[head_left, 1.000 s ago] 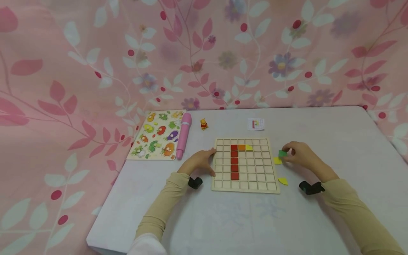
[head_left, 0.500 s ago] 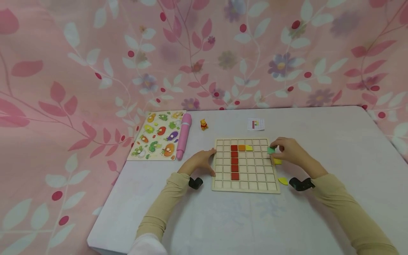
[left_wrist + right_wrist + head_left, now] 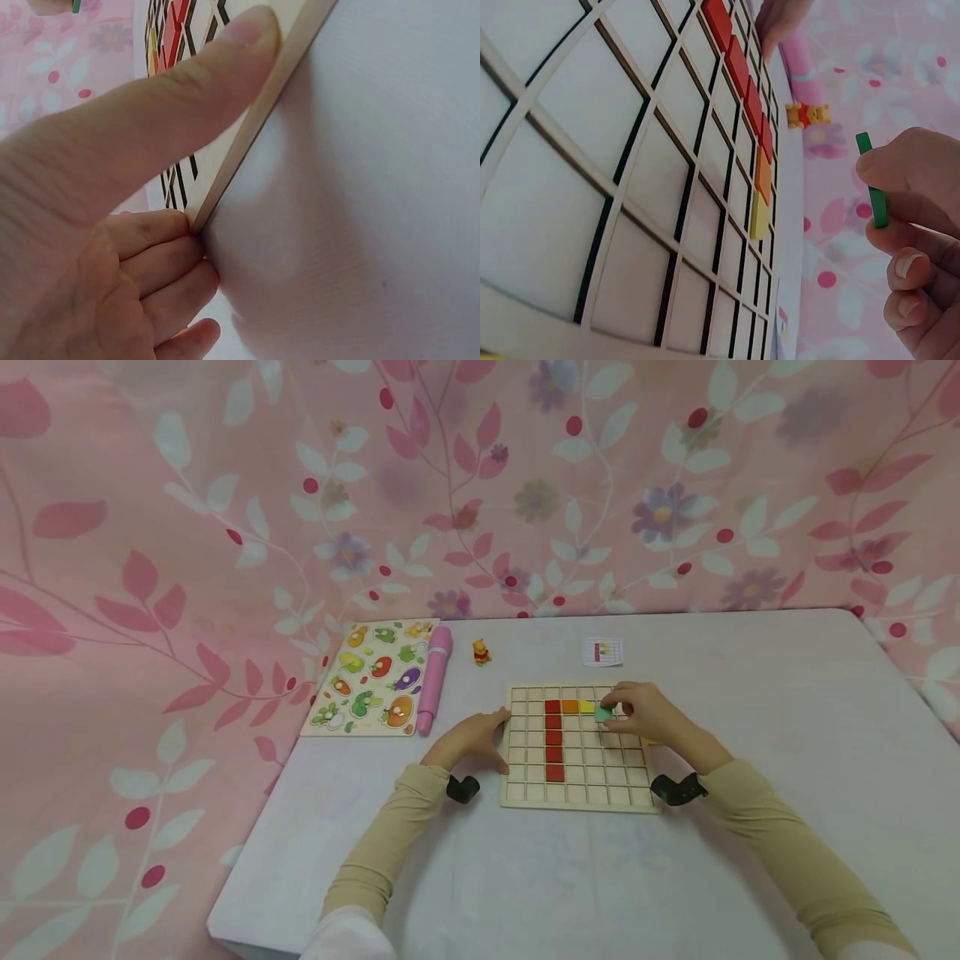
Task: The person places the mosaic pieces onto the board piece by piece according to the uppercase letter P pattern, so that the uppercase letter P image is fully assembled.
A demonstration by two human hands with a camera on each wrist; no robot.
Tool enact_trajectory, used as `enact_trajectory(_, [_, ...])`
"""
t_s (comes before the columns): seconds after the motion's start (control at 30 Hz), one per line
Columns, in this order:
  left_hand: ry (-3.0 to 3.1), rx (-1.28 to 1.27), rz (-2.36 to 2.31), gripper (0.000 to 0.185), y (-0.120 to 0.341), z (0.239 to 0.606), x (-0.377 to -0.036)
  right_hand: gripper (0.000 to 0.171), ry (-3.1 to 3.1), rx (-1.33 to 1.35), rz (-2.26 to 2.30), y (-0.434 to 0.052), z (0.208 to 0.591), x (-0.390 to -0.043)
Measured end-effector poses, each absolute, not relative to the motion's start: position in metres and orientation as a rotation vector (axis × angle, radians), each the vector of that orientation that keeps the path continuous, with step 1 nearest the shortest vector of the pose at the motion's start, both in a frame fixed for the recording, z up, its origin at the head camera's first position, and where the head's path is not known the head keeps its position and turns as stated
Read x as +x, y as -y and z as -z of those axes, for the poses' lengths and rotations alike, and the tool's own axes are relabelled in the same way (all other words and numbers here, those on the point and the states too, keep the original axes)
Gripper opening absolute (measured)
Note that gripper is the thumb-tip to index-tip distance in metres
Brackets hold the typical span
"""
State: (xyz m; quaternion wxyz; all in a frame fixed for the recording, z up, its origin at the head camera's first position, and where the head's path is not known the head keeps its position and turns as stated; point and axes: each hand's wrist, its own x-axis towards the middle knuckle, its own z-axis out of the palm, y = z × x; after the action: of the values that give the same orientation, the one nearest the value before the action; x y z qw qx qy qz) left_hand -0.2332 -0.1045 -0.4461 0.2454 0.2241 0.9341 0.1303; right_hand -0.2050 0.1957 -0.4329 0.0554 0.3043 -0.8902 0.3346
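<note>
My right hand point(image 3: 647, 708) pinches a green square tile point(image 3: 603, 715) between thumb and finger, over the upper right part of a wooden grid board point(image 3: 525, 795). In the right wrist view the green tile point(image 3: 878, 204) is seen edge-on, raised above the grid. A column of red tiles point(image 3: 553, 738) lies in the board's cells, with an orange tile point(image 3: 570, 707) and a yellow tile point(image 3: 587, 706) continuing its top row rightward. At the board's left edge rests my left hand point(image 3: 471, 740), thumb and fingers spread; its thumb point(image 3: 217, 71) lies over the rim in the left wrist view.
Behind the board lies a small pattern card point(image 3: 603, 652). A bear figurine point(image 3: 481, 652), a pink stick-like object point(image 3: 433, 681) and a vegetable puzzle board point(image 3: 367, 681) stand at the back left. Another yellow piece point(image 3: 654, 742) shows beside the board's right edge, partly hidden by my right arm.
My right hand has carried the green tile leftward from beside the board to over its grid, close to the yellow tile. My left hand has stayed at the board's edge.
</note>
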Motion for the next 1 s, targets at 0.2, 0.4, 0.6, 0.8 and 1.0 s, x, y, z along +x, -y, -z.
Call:
enact_trajectory(0.2, [-2.554, 0.615, -0.343, 0.103, 0.105, 0.448, -0.234, 0.021, 2.736, 0.983, -1.020, -0.184, 0.437, -0.208])
enact_trajectory(0.4, [-2.564, 0.603, -0.340, 0.104, 0.105, 0.447, -0.233, 0.020, 2.736, 1.038, -1.020, -0.173, 0.440, -0.210])
enact_trajectory(0.6, [-2.557, 0.607, -0.343, 0.104, 0.106, 0.448, -0.234, 0.021, 2.768, 1.013, -1.066, -0.164, 0.443, -0.209])
enact_trajectory(0.8, [-2.566, 0.616, -0.351, 0.104, 0.106, 0.447, -0.234, 0.019, 2.791, 1.007, -1.053, -0.159, 0.453, -0.210])
enact_trajectory(1.0, [-2.563, 0.629, -0.364, 0.104, 0.106, 0.447, -0.234, 0.014, 2.786, 1.029, -1.099, -0.158, 0.463, -0.210])
